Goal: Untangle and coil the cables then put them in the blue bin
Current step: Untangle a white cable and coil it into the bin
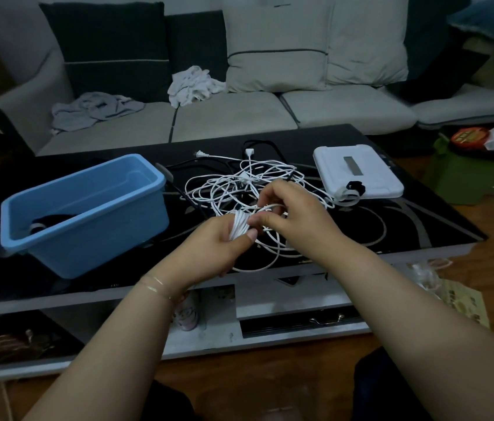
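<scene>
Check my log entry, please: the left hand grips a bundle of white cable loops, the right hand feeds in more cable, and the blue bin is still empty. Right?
Not quite: in the head view the blue bin already holds a dark coiled cable. The left hand does grip the white cable loops, with the right hand working the cable.

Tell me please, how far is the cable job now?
Done: one dark coiled cable already lies in the blue bin. In hand: the left hand grips a bundle of white loops while the right hand pinches the next strand. Left: most of the white cable tangle and black cables on the table.
</scene>
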